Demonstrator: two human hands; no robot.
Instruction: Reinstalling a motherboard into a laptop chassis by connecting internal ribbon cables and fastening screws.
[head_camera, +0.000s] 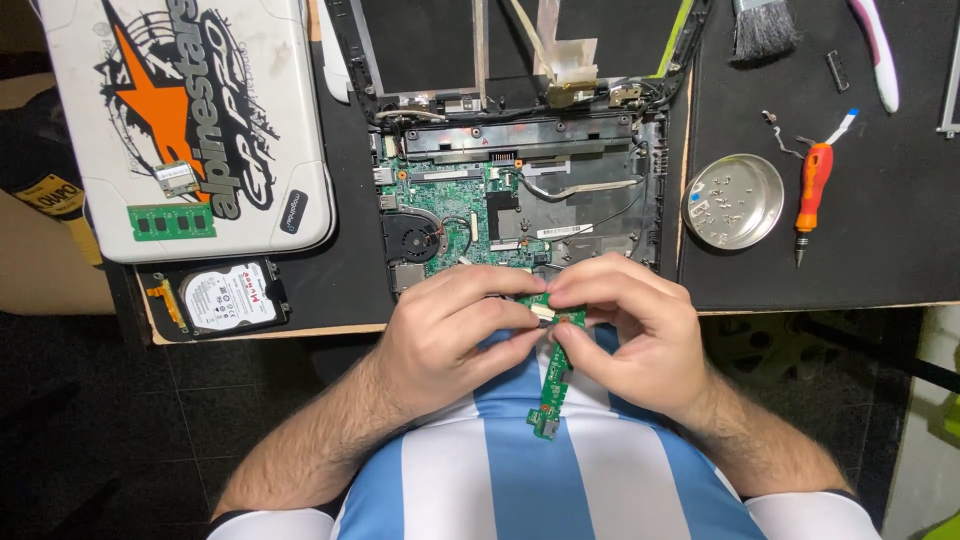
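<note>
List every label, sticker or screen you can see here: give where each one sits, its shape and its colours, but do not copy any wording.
Star sticker: on the white laptop lid, top left; orange star with black lettering.
Hard drive label: on the drive below that lid; white, roughly square, red handwriting.
Screen frame: top centre, behind the open laptop base; dark, panel removed.
Small white strip label: on the motherboard, above both hands.

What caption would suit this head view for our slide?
Both hands, left hand and right hand, hold a narrow green circuit board above an opened laptop.

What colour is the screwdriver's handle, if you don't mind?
Orange, on the black-tipped metal screwdriver; clearest in the head view.
</note>
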